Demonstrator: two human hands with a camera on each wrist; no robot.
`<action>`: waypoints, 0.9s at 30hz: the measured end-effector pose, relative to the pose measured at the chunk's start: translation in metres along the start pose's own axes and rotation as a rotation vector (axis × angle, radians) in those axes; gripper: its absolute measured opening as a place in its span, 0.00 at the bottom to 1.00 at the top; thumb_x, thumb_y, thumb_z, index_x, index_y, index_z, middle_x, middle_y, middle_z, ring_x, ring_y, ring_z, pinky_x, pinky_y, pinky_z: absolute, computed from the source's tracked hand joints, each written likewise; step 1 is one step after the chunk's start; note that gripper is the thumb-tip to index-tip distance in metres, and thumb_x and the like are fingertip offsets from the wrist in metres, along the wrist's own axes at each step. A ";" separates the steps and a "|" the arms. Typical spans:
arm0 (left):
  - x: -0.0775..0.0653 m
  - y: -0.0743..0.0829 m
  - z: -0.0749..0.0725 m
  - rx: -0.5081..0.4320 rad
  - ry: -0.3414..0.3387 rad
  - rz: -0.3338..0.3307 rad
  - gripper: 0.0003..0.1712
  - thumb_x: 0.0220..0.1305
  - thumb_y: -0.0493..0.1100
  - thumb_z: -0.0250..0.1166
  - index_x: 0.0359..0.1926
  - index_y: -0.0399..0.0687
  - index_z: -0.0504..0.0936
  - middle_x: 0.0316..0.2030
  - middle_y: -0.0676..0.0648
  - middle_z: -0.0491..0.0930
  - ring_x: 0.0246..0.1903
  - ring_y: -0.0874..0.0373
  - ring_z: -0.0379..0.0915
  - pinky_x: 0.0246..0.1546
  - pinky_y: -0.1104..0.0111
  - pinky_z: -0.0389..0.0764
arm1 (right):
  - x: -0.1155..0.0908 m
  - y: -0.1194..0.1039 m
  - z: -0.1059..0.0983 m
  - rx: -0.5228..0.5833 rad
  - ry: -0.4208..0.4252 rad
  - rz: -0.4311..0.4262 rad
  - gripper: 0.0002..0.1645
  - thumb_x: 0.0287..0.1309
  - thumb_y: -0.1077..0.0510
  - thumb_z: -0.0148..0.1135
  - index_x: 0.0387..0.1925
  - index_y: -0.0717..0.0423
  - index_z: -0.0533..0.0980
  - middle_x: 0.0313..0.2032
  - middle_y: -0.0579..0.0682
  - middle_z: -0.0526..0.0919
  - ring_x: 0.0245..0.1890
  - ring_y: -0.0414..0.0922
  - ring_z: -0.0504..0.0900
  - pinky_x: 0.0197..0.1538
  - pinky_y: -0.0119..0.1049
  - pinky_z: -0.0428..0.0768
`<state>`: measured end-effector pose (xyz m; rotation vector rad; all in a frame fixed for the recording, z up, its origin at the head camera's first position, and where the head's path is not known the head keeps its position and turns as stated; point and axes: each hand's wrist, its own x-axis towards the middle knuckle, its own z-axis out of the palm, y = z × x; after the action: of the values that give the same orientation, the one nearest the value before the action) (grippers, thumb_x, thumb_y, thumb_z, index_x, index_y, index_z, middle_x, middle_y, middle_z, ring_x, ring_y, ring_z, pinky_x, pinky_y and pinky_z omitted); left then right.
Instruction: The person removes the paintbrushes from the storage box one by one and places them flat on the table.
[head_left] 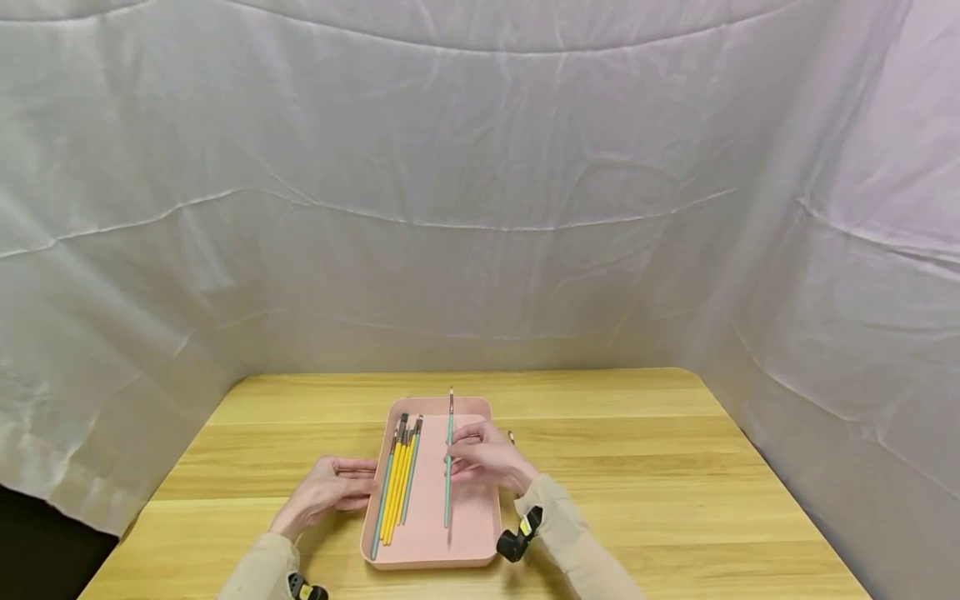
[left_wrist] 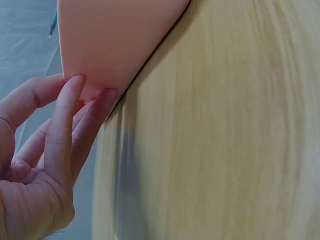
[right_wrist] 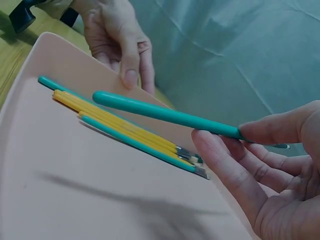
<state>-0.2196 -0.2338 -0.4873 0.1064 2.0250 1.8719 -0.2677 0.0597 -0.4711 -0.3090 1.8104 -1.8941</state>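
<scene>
A pink tray (head_left: 472, 542) lies lengthwise on the table. My left hand (head_left: 330, 490) pinches its left wall, with fingers against the outside (left_wrist: 82, 120) and a digit over the rim. My right hand (head_left: 486, 454) holds a green-handled paintbrush (head_left: 448, 492) between thumb and fingers above the tray, its bristle end pointing to the far side. In the right wrist view, that paintbrush (right_wrist: 165, 114) slants above the tray floor. Along the tray's left side lie several yellow paintbrushes (head_left: 395, 492) and green-handled paintbrushes (head_left: 411, 479), side by side, bristles at the far end.
The small tip of another item (head_left: 512, 436) shows just right of the tray, mostly hidden by my right hand. Wooden tabletop (head_left: 637, 467) extends around the tray. Pale cloth (head_left: 480, 208) hangs behind the table and at both sides.
</scene>
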 end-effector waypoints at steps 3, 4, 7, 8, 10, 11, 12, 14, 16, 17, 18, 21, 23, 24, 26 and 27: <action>0.000 0.000 0.000 0.005 0.008 -0.002 0.33 0.64 0.32 0.67 0.64 0.17 0.67 0.50 0.31 0.85 0.39 0.60 0.86 0.42 0.67 0.91 | -0.006 0.000 -0.007 0.038 -0.012 -0.024 0.15 0.63 0.70 0.59 0.50 0.73 0.70 0.29 0.48 0.84 0.24 0.40 0.85 0.34 0.31 0.91; 0.000 0.000 0.001 0.007 0.010 -0.003 0.32 0.64 0.32 0.67 0.64 0.17 0.67 0.50 0.31 0.85 0.39 0.60 0.86 0.42 0.67 0.91 | -0.008 0.000 -0.010 0.043 -0.021 -0.036 0.15 0.64 0.70 0.58 0.50 0.73 0.70 0.29 0.47 0.84 0.25 0.40 0.85 0.34 0.31 0.91; -0.001 0.001 0.001 0.009 0.011 -0.005 0.32 0.64 0.31 0.67 0.64 0.17 0.67 0.50 0.31 0.85 0.39 0.60 0.86 0.42 0.67 0.91 | -0.016 -0.002 -0.017 0.057 -0.048 -0.062 0.15 0.65 0.69 0.57 0.51 0.75 0.69 0.29 0.47 0.83 0.25 0.39 0.85 0.34 0.30 0.90; -0.001 0.001 0.001 0.008 0.010 -0.005 0.32 0.64 0.31 0.66 0.64 0.17 0.67 0.50 0.30 0.85 0.39 0.60 0.86 0.42 0.67 0.91 | -0.018 -0.002 -0.020 0.057 -0.058 -0.069 0.15 0.66 0.69 0.57 0.51 0.74 0.69 0.30 0.47 0.83 0.26 0.39 0.85 0.34 0.30 0.90; -0.001 0.001 0.001 0.004 0.009 -0.007 0.32 0.64 0.31 0.66 0.64 0.17 0.67 0.50 0.30 0.84 0.39 0.59 0.86 0.42 0.67 0.91 | -0.023 -0.002 -0.025 0.058 -0.072 -0.083 0.14 0.67 0.68 0.57 0.51 0.73 0.69 0.30 0.46 0.83 0.27 0.39 0.84 0.35 0.30 0.90; -0.001 0.001 0.001 0.004 0.009 -0.007 0.32 0.64 0.31 0.66 0.64 0.17 0.67 0.50 0.30 0.84 0.39 0.59 0.86 0.42 0.67 0.91 | -0.026 -0.002 -0.027 0.061 -0.077 -0.089 0.14 0.67 0.68 0.57 0.51 0.73 0.70 0.30 0.46 0.83 0.27 0.39 0.84 0.36 0.30 0.90; -0.001 0.001 0.001 0.003 0.010 -0.007 0.32 0.64 0.31 0.66 0.64 0.17 0.67 0.50 0.30 0.84 0.39 0.59 0.86 0.42 0.67 0.91 | -0.028 -0.002 -0.030 0.061 -0.081 -0.094 0.13 0.68 0.67 0.57 0.50 0.72 0.70 0.30 0.46 0.83 0.27 0.39 0.83 0.36 0.30 0.90; -0.001 0.001 0.001 0.000 0.013 -0.008 0.31 0.63 0.30 0.67 0.64 0.18 0.68 0.50 0.30 0.85 0.39 0.59 0.86 0.42 0.67 0.91 | -0.033 -0.001 -0.035 0.063 -0.085 -0.096 0.12 0.68 0.67 0.57 0.49 0.69 0.70 0.31 0.45 0.83 0.28 0.39 0.83 0.36 0.30 0.90; -0.001 0.001 0.001 -0.002 0.016 -0.009 0.32 0.63 0.30 0.67 0.64 0.18 0.68 0.50 0.31 0.85 0.39 0.59 0.86 0.42 0.67 0.91 | -0.037 0.001 -0.041 0.060 -0.084 -0.099 0.12 0.68 0.67 0.57 0.50 0.70 0.70 0.31 0.44 0.83 0.29 0.39 0.83 0.37 0.31 0.91; -0.001 0.001 0.001 -0.001 0.016 -0.009 0.31 0.63 0.30 0.67 0.64 0.18 0.68 0.50 0.31 0.85 0.39 0.59 0.86 0.42 0.67 0.91 | -0.039 0.001 -0.044 0.055 -0.081 -0.098 0.13 0.67 0.67 0.58 0.50 0.71 0.70 0.31 0.44 0.83 0.29 0.39 0.83 0.37 0.32 0.91; -0.001 0.001 0.001 -0.002 0.016 -0.009 0.31 0.63 0.30 0.67 0.63 0.18 0.68 0.50 0.31 0.85 0.38 0.59 0.86 0.42 0.67 0.91 | -0.041 0.002 -0.047 0.051 -0.080 -0.097 0.14 0.67 0.67 0.58 0.50 0.72 0.70 0.30 0.44 0.83 0.29 0.39 0.83 0.37 0.32 0.91; -0.001 0.001 0.001 -0.003 0.014 -0.007 0.31 0.63 0.30 0.67 0.63 0.18 0.68 0.49 0.31 0.85 0.38 0.60 0.86 0.41 0.67 0.91 | -0.046 0.004 -0.056 0.045 -0.070 -0.090 0.18 0.67 0.67 0.58 0.52 0.77 0.67 0.31 0.45 0.83 0.30 0.40 0.82 0.37 0.32 0.91; -0.001 0.001 0.000 -0.004 0.011 -0.004 0.31 0.63 0.30 0.67 0.63 0.18 0.68 0.50 0.31 0.85 0.38 0.60 0.86 0.41 0.67 0.91 | -0.049 0.005 -0.062 0.042 -0.066 -0.085 0.19 0.66 0.68 0.58 0.53 0.78 0.67 0.32 0.45 0.83 0.30 0.40 0.82 0.37 0.32 0.91; -0.001 0.000 0.000 -0.005 0.011 -0.004 0.31 0.63 0.30 0.67 0.63 0.18 0.68 0.50 0.31 0.85 0.38 0.60 0.86 0.41 0.67 0.91 | -0.050 0.005 -0.065 0.037 -0.066 -0.084 0.19 0.66 0.68 0.58 0.53 0.78 0.67 0.32 0.45 0.83 0.30 0.40 0.82 0.37 0.32 0.91; 0.000 0.000 0.000 -0.007 0.009 -0.003 0.31 0.63 0.30 0.67 0.64 0.18 0.68 0.50 0.31 0.85 0.38 0.60 0.86 0.41 0.67 0.91 | -0.053 0.006 -0.071 0.030 -0.064 -0.080 0.18 0.66 0.67 0.59 0.52 0.76 0.68 0.32 0.45 0.83 0.30 0.40 0.82 0.37 0.33 0.91; 0.000 0.000 0.000 -0.008 0.008 -0.002 0.31 0.63 0.30 0.67 0.64 0.18 0.68 0.50 0.31 0.85 0.38 0.60 0.86 0.41 0.67 0.91 | -0.054 0.007 -0.073 0.026 -0.064 -0.079 0.17 0.66 0.67 0.59 0.51 0.75 0.68 0.32 0.45 0.83 0.30 0.40 0.83 0.37 0.33 0.91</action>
<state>-0.2191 -0.2340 -0.4872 0.0945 2.0222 1.8823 -0.2561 0.1499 -0.4755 -0.4335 1.7539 -1.9366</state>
